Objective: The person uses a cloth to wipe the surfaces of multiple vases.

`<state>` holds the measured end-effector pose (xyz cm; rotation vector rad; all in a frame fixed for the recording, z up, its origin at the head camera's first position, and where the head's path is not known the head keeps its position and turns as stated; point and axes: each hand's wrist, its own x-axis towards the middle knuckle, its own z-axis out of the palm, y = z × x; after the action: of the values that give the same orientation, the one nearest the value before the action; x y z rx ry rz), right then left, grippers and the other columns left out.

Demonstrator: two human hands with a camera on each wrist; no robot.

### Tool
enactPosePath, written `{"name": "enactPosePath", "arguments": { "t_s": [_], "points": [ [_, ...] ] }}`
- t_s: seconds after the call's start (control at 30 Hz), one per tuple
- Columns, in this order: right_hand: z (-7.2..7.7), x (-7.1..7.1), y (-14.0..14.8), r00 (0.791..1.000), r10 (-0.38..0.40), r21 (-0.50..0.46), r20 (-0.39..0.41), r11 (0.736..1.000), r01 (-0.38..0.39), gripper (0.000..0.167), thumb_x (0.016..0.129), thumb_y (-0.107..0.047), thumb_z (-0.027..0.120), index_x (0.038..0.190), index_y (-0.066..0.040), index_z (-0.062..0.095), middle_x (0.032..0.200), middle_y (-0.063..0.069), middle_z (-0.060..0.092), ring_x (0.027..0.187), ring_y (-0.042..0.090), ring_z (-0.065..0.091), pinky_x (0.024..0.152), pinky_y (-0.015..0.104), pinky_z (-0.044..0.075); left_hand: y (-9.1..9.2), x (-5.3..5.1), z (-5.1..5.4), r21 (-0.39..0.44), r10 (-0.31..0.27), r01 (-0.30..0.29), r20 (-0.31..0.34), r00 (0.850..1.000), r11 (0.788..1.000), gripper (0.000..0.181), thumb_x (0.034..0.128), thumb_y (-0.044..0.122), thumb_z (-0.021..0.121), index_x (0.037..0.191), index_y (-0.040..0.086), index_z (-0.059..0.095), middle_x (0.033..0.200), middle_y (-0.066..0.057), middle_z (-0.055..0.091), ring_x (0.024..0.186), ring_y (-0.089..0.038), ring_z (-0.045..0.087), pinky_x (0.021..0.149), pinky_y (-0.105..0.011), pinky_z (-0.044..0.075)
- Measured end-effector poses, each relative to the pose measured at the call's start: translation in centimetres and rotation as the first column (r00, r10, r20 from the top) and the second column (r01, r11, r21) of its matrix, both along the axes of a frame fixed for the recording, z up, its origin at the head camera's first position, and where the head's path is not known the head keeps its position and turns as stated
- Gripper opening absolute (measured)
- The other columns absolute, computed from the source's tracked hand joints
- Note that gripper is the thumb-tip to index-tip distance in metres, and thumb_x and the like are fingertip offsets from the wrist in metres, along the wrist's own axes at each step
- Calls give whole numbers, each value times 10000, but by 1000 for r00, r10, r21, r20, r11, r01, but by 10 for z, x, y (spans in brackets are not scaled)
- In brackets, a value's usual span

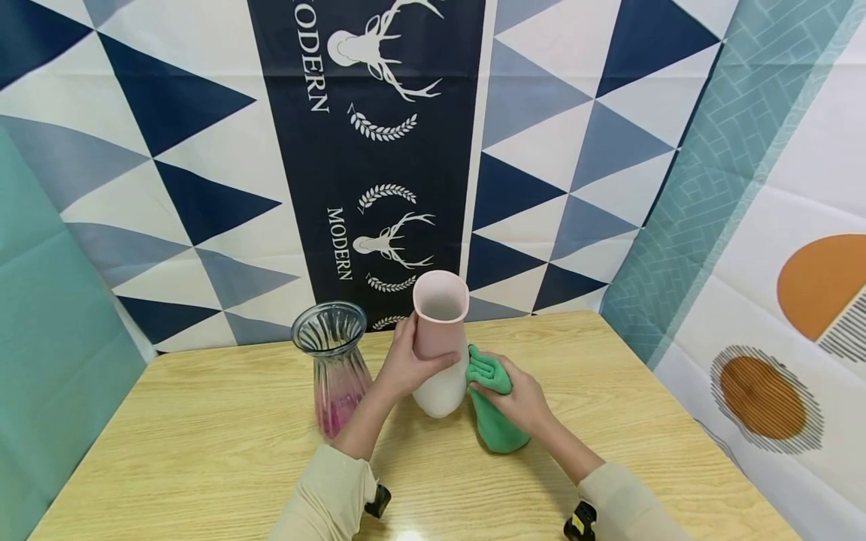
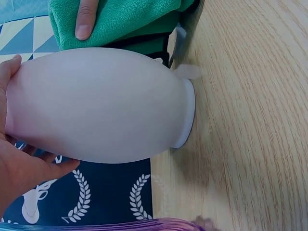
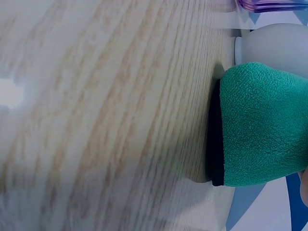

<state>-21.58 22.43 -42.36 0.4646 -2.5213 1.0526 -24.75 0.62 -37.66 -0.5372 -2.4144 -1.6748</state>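
Note:
A pink-to-white vase stands near the back of the table, slightly tilted in the head view. My left hand grips its upper part, the thumb across the front. In the left wrist view the vase's pale body spans the middle, its base close to the tabletop. My right hand holds a folded green cloth against or very near the vase's right side; exact contact cannot be told. The cloth hangs down with a dark edge near the table in the right wrist view.
A ribbed glass vase, clear at the top and pink below, stands left of my left forearm. The wooden table ends at a patterned backdrop behind, with hanging fabric at both sides.

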Motion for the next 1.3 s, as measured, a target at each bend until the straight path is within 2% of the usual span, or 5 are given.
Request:
{"name": "enactPosePath", "arguments": {
  "t_s": [0.43,0.7,1.1,1.23,1.3],
  "points": [
    [12,-2,-3,1000,-3,-108,11,994,4,512,827,-310,710,1292,-202,523,1229,68,626,1111,258,604,859,440,523,-1,-2,1,-18,6,-7,-7,1000,1000,986,693,333,823,1479,183,249,1340,-110,400,1213,-285,442,1017,-493,397],
    [35,-11,-8,999,-25,-178,-44,984,17,500,820,-235,726,1271,-141,531,1198,104,632,1080,273,616,829,428,538,-1,-1,2,-34,18,-17,6,1000,999,992,698,337,812,1486,164,235,1348,-129,401,1200,-308,468,1005,-493,409],
    [61,-21,-18,996,-11,-211,-86,977,-7,536,805,-214,740,1295,-173,525,1245,71,615,1134,256,590,916,427,505,0,-2,2,-33,24,-24,-1,1000,999,987,693,315,805,1483,145,240,1342,-141,405,1175,-299,478,992,-481,418],
    [67,-19,-23,997,0,-224,-75,974,-17,542,803,-156,738,1298,-120,520,1248,118,609,1139,293,583,920,456,497,-1,-2,2,-35,20,-20,5,1000,999,972,695,306,799,1479,140,250,1349,-150,399,1175,-307,480,993,-486,417],
    [76,-13,-28,997,11,-224,-78,974,-28,531,807,-115,728,1293,-69,517,1242,157,605,1130,324,583,912,471,499,-1,-3,2,-35,18,-17,7,1000,999,972,695,298,798,1481,144,247,1353,-151,395,1180,-310,478,996,-487,414]
  ]
}}
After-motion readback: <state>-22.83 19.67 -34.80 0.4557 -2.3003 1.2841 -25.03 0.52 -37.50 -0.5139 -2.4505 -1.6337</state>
